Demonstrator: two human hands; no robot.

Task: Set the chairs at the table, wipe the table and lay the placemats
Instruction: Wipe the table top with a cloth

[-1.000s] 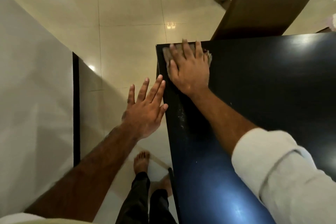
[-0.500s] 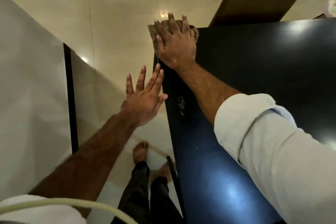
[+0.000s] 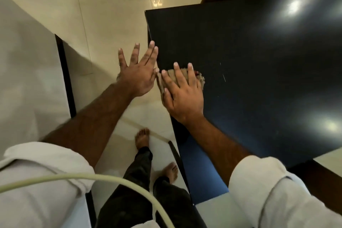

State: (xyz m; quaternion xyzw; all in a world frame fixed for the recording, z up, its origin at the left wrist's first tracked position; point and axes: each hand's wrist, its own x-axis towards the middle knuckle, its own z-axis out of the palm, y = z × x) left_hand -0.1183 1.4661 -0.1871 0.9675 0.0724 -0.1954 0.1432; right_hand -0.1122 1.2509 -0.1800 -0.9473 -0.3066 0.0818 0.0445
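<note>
Head view: cloth (image 3: 202,82) at the table (image 3: 259,57)'s left edge.
The right hand (image 3: 182,98) presses the tan cloth flat, fingers straight, on the black table; the left hand (image 3: 137,77), fingers spread, holds nothing beside that edge, above open floor (image 3: 111,15).

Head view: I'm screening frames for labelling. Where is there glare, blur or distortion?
Head view: two bright glare patches sit on the dark table, with a smaller reflection on the floor tiles. Head view: the pale cable close to the lens is soft. Head view: wide-angle distortion bends the table edges. Head view: the left hand, right hand and cloth read clearly.
</note>
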